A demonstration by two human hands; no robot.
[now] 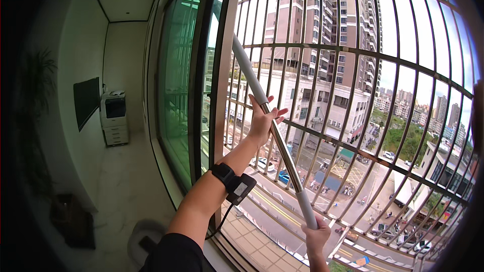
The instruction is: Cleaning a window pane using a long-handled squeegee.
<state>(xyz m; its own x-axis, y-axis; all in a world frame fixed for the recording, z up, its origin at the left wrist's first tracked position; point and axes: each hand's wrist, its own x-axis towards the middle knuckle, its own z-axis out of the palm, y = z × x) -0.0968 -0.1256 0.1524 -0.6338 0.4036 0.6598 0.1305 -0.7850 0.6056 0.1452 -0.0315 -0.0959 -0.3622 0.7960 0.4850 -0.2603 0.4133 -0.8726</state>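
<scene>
A telescopic pole (286,158) runs slantwise through the open window, with a shiny metal middle and grey sleeves at both ends. My left hand (263,123) holds it loosely at the joint below the upper grey sleeve, fingers partly spread around it. Lower down, my right hand (316,234) is wrapped round the grey grip at the bottom end. The pole's upper part goes behind the dark window frame (203,70), outside the green-tinted glass pane (176,83); whatever is on its tip cannot be made out. A black strap with a small device (241,189) sits on my left forearm.
A metal security grille (348,50) stands close beyond the pole, with a tiled ledge (252,234) at its foot. Outside lie a street and tall buildings. Indoors at the left are a printer on a cabinet (115,116), a wall screen (86,102) and a plant (38,80).
</scene>
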